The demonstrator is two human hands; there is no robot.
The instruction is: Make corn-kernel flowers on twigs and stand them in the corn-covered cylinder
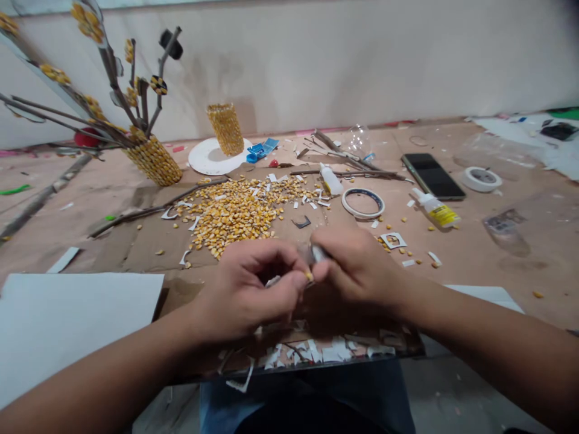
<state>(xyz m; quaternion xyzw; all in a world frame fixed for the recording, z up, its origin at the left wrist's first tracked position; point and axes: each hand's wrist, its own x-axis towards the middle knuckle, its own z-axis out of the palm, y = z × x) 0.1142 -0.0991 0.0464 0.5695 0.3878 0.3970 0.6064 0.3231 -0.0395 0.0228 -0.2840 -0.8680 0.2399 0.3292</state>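
Note:
My left hand is closed in a pinch in front of the corn pile. A yellow corn kernel shows at its fingertips, and a pale edge of something shows inside the curl of the fingers. Close against it, my right hand is wrapped round a grey-white object; most of it is hidden and slightly blurred, so its kind is unclear. The fingertips of both hands meet around the kernel. Just beyond them lies the heap of loose corn kernels on brown cardboard, with white paper scraps scattered over it.
A corn-covered pot holding branches stands back left; another corn-covered cup leans on a white disc. Glue bottles, tape rolls, a phone, twigs and white sheets lie around. Paper scraps line the table edge.

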